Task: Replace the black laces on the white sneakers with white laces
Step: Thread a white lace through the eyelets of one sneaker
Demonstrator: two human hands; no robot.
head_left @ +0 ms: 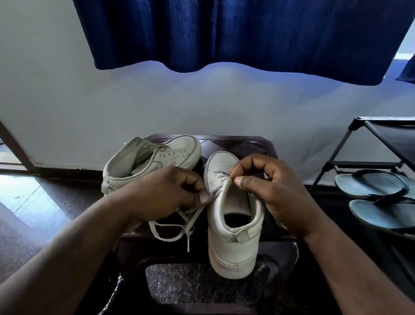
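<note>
Pinching a white lace (168, 225) just left of the near sneaker (233, 249), the left grip (169, 192) curls tight; the right grip (265, 185) pinches at its tongue (223, 193). Behind-left of it, the second sneaker (152, 159) rests on the desk (250, 144).

— How are the arms covered?

— The left forearm (72, 255) and right forearm (354, 270) are seen bare from the frame's edge to the wrists.

— And the hands?

— The left hand (172, 192), left of the sneaker (233, 244), and the right hand (276, 191), right of it, are likewise left bare. Short, plainly trimmed nails are shown on the left thumb (202, 198) and right thumb (247, 182), beside the sneaker's collar. Creased knuckles are seen on the fingers (251, 163) above it.
</note>
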